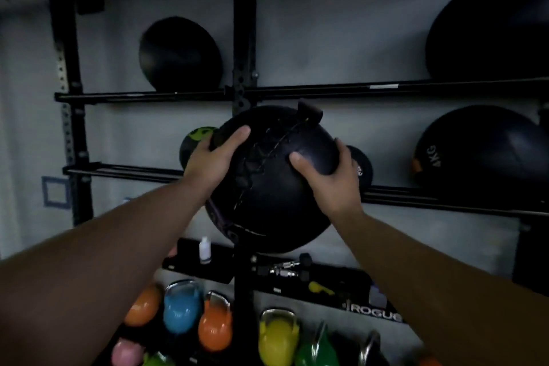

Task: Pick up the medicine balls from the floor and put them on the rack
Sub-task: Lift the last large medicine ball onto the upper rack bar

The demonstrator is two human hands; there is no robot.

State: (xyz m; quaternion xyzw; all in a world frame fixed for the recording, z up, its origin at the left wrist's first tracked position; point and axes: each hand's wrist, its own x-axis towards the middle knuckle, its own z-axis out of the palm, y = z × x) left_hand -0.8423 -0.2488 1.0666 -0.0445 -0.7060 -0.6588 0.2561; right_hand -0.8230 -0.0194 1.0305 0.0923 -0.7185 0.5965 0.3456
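Progress: several balls are already sitting on the rack [297,92]; how many are waiting on the floor cannot be told
Ball: a black stitched medicine ball [273,184] is being raised before the middle shelf
Hands: the left hand [212,162] and right hand [328,175] are pressing spread fingers against its sides

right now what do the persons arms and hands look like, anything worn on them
Both arms are bare up to the frame edge, with no sleeves in view. The left hand and right hand wear no gloves, and no watch, ring or wristband shows. The picture is dim and slightly blurred.
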